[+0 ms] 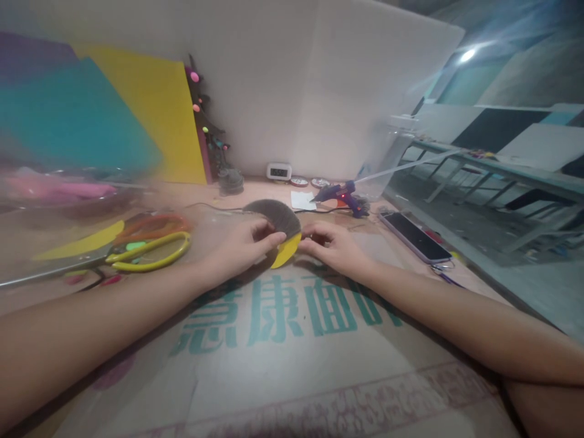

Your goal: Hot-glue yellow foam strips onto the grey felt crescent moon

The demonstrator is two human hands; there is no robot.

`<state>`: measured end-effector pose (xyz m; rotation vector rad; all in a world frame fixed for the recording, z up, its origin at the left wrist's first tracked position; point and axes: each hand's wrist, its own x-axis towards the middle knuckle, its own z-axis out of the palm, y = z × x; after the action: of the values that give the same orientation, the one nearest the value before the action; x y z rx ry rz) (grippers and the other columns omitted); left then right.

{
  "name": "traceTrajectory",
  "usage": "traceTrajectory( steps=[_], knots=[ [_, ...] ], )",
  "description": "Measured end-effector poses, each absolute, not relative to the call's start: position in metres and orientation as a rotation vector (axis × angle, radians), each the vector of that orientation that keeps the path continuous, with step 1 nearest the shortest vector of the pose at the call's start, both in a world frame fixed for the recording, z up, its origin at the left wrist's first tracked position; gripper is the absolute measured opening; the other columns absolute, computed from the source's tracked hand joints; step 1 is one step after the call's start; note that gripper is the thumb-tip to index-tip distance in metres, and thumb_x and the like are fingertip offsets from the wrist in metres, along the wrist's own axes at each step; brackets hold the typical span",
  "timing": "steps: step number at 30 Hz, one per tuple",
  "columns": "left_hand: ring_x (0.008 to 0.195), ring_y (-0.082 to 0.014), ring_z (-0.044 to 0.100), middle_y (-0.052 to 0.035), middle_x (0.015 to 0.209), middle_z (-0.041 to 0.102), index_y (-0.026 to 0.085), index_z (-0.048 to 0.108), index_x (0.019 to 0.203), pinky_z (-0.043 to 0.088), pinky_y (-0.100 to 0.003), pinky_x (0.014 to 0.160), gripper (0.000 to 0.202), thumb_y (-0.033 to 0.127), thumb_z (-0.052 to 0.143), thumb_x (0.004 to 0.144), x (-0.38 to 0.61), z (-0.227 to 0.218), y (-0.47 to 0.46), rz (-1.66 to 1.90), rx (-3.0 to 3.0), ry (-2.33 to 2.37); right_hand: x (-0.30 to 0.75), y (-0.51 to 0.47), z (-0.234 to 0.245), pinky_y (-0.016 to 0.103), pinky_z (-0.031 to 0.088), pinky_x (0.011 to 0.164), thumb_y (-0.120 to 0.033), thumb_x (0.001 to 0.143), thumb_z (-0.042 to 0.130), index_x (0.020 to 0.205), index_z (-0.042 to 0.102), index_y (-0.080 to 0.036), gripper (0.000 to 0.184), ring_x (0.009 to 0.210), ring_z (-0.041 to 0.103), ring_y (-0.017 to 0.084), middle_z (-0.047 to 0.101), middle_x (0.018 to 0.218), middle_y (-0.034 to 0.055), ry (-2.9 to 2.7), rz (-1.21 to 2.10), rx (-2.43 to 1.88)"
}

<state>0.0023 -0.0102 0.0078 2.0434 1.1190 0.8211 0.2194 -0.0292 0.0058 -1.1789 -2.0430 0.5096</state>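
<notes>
A crescent-shaped piece is held up over the middle of the table. Most of it has a dark, finely ribbed covering, while its lower tip is bare yellow. My left hand pinches it from the left, thumb across the front near where dark meets yellow. At its right edge is my right hand, fingers curled and thumb bent in, the fingertips at the yellow part. Whatever sits between those right fingertips is too small to make out. Beyond the crescent, a hot glue gun with a lit red light stands over a white paper piece.
Scissors with yellow and orange handles lie at left beside a yellow cut piece. Coloured sheets lean behind. A small clock and a dark decorative tree stand at the back. A phone lies near the right edge.
</notes>
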Motion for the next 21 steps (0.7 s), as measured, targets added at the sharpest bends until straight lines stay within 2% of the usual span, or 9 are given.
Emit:
traceTrajectory(
  steps=[3, 6, 11, 15, 17, 19, 21],
  knots=[
    [0.070, -0.0172, 0.056, -0.0006, 0.072, 0.060, 0.018, 0.059, 0.076, 0.041, -0.027, 0.062, 0.038, 0.054, 0.051, 0.084, 0.003, 0.009, -0.010, 0.810, 2.125, 1.144, 0.218, -0.029, 0.005, 0.023, 0.037, 0.058, -0.036, 0.083, 0.063, 0.068, 0.061, -0.017, 0.024, 0.060, 0.047, 0.010, 0.058, 0.067, -0.0010, -2.164, 0.496, -1.132],
    [0.074, -0.0188, 0.058, -0.0022, 0.077, 0.063, 0.018, 0.061, 0.078, 0.043, -0.029, 0.066, 0.038, 0.054, 0.052, 0.084, 0.003, 0.007, -0.009, 0.811, 2.151, 1.127, 0.217, -0.031, 0.005, 0.022, 0.033, 0.053, -0.034, 0.084, 0.060, 0.062, 0.054, -0.017, 0.028, 0.056, 0.043, 0.009, 0.050, 0.059, -0.0033, -2.175, 0.510, -1.121],
    [0.076, -0.0194, 0.061, -0.0040, 0.081, 0.066, 0.018, 0.061, 0.088, 0.047, -0.029, 0.068, 0.038, 0.053, 0.050, 0.087, 0.001, 0.004, -0.009, 0.836, 2.007, 1.016, 0.215, -0.033, 0.003, 0.022, 0.033, 0.051, -0.032, 0.083, 0.059, 0.070, 0.058, -0.018, 0.020, 0.053, 0.043, 0.009, 0.055, 0.060, -0.0029, -1.985, 0.400, -1.166],
    [0.075, -0.0202, 0.062, -0.0044, 0.083, 0.066, 0.018, 0.059, 0.101, 0.049, -0.030, 0.066, 0.039, 0.053, 0.055, 0.083, 0.002, 0.005, -0.012, 0.889, 1.933, 0.997, 0.220, -0.030, -0.001, 0.021, 0.036, 0.051, -0.030, 0.084, 0.057, 0.078, 0.060, -0.019, 0.013, 0.052, 0.046, 0.009, 0.059, 0.063, -0.0024, -1.938, 0.261, -1.159],
    [0.076, -0.0214, 0.062, -0.0050, 0.081, 0.066, 0.018, 0.061, 0.098, 0.049, -0.031, 0.067, 0.039, 0.053, 0.054, 0.083, 0.001, 0.006, -0.014, 0.840, 1.934, 1.008, 0.224, -0.028, -0.004, 0.021, 0.036, 0.053, -0.029, 0.085, 0.057, 0.082, 0.061, -0.019, 0.011, 0.053, 0.048, 0.009, 0.061, 0.064, -0.0024, -2.021, 0.121, -1.136],
    [0.079, -0.0233, 0.063, -0.0065, 0.083, 0.069, 0.018, 0.065, 0.087, 0.049, -0.031, 0.069, 0.041, 0.055, 0.049, 0.085, -0.001, 0.007, -0.016, 0.742, 1.996, 1.024, 0.229, -0.026, -0.006, 0.023, 0.034, 0.055, -0.026, 0.086, 0.055, 0.082, 0.060, -0.020, 0.009, 0.055, 0.050, 0.010, 0.062, 0.064, -0.0019, -2.138, -0.082, -1.091],
    [0.084, -0.0250, 0.063, -0.0074, 0.087, 0.071, 0.018, 0.068, 0.087, 0.049, -0.032, 0.074, 0.042, 0.055, 0.049, 0.084, -0.002, 0.008, -0.017, 0.746, 2.008, 0.984, 0.231, -0.025, -0.007, 0.024, 0.031, 0.054, -0.022, 0.087, 0.053, 0.079, 0.058, -0.020, 0.010, 0.056, 0.050, 0.011, 0.062, 0.064, -0.0012, -2.272, -0.291, -1.010]
  ],
)
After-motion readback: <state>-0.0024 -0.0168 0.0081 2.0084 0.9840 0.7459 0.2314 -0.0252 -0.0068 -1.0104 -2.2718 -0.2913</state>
